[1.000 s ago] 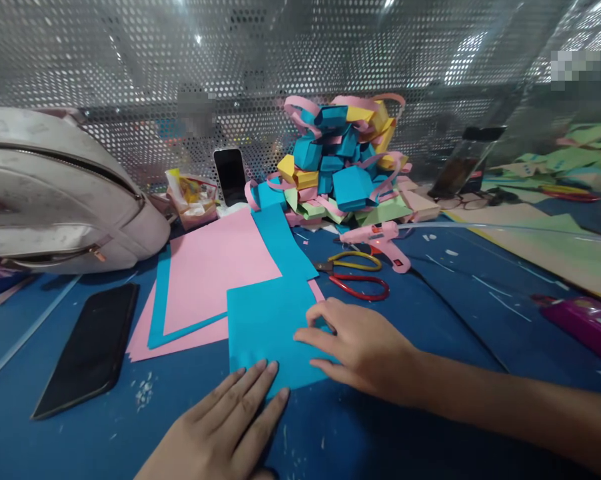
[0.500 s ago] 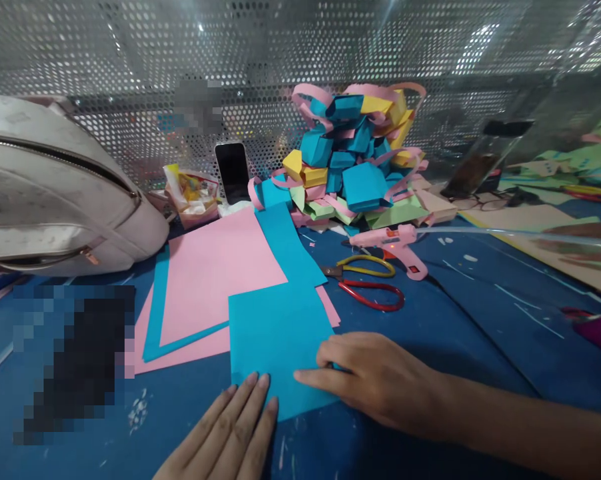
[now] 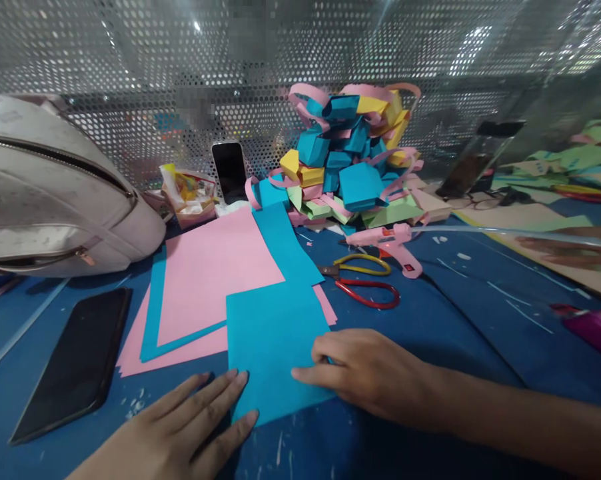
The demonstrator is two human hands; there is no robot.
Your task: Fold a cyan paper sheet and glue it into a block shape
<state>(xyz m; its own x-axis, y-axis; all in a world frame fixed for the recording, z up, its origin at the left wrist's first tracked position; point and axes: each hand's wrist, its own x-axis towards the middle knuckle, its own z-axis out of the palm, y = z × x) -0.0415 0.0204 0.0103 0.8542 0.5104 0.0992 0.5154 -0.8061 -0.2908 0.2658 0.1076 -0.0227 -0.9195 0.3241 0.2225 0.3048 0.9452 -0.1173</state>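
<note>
A sheet of blue paper (image 3: pixel 268 333) lies flat on the blue table, its upper part over other sheets. My left hand (image 3: pixel 180 427) is open, palm down, fingers stretched and slightly spread, with the fingertips on the paper's lower left edge. At the paper's right side is my right hand (image 3: pixel 365 370), with one digit extended across the sheet and the other fingers curled at the edge. Part of that edge is hidden under it. Beneath and behind are pink paper (image 3: pixel 210 280) and more blue paper (image 3: pixel 290 247).
Scissors (image 3: pixel 363 283) and a pink glue gun (image 3: pixel 393 243) with a cord lie to the right. Behind stands a pile of folded paper pieces (image 3: pixel 355 153). A dark phone (image 3: pixel 78 363) and a white bag (image 3: pixel 65 193) are at left; a second phone (image 3: pixel 229 172) leans on the perforated panel.
My left hand has slid left and spread its fingers, now resting on the paper's lower left edge. My right hand stays in about the same place on the sheet.
</note>
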